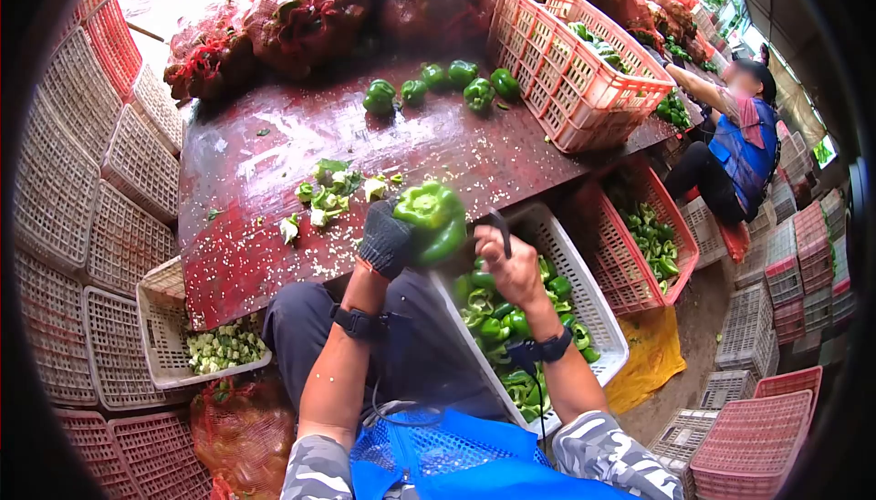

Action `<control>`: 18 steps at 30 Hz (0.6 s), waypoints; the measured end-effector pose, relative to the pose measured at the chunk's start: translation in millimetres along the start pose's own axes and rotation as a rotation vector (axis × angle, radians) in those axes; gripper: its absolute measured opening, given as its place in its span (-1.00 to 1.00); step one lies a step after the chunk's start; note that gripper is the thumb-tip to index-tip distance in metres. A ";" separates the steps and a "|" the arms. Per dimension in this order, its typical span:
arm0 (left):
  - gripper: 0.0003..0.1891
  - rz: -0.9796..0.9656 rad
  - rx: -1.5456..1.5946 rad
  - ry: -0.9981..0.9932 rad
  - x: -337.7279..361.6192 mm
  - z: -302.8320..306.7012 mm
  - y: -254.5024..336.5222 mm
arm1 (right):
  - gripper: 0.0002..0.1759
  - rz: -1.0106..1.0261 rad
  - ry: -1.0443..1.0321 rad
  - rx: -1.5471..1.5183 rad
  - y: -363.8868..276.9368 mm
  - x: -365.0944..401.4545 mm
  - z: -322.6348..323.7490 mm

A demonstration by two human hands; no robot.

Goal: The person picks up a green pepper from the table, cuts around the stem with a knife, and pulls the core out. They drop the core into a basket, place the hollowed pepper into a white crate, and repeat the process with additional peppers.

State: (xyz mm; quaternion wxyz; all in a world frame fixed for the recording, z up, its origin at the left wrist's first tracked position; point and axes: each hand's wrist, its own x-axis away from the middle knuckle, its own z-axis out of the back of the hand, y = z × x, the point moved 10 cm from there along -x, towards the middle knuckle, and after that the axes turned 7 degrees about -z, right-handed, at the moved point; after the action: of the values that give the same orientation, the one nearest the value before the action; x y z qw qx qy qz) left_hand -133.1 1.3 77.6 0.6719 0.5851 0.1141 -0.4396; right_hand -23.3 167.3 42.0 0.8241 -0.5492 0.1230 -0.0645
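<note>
My left hand (383, 235), in a dark knitted glove, grips a large green bell pepper (432, 223) above the table's front edge. Just right of it is my bare right hand (516, 272), its fingers curled round a thin dark tool (501, 229) too blurred to name. Tool and pepper are apart. Below that hand stands a white crate (610, 359) holding many cut green pepper pieces (511, 325). Pepper cores (327, 197) and scattered seeds lie on the dark red table (246, 267), left of my glove.
Several whole peppers (478, 94) sit farther back, beside a pink crate (584, 89). Full red mesh sacks (306, 16) line the far edge. A red crate (680, 235) of peppers stands right; a crate of cores (164, 354) left. Another person (744, 149) sits at right.
</note>
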 end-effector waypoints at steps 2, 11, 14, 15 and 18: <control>-0.60 0.031 -0.126 -0.110 2.2 -6.2 11.1 | -0.17 -0.038 -0.077 -0.199 -18.4 -11.9 1.0; -0.30 0.298 0.219 0.033 13.7 -18.1 20.3 | -0.10 -0.077 -0.184 -0.499 -40.7 -16.3 -30.6; -0.26 0.317 0.142 -0.026 15.6 -23.3 24.4 | -0.07 -0.037 -0.169 -0.453 -38.1 -9.6 -24.7; -0.27 0.286 0.103 -0.034 14.4 -23.3 30.3 | -0.07 -0.043 -0.169 -0.453 -37.3 -8.6 -22.1; -0.30 0.238 0.074 -0.046 12.3 -26.7 38.0 | -0.16 -0.086 -0.172 -0.367 -35.2 -7.5 -17.2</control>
State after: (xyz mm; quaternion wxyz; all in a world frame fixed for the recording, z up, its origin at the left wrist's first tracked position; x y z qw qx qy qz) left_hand -88.8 16.6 87.7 0.6995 0.6087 0.0120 -0.3742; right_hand -34.2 140.1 69.1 0.7141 -0.6984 0.0382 -0.0290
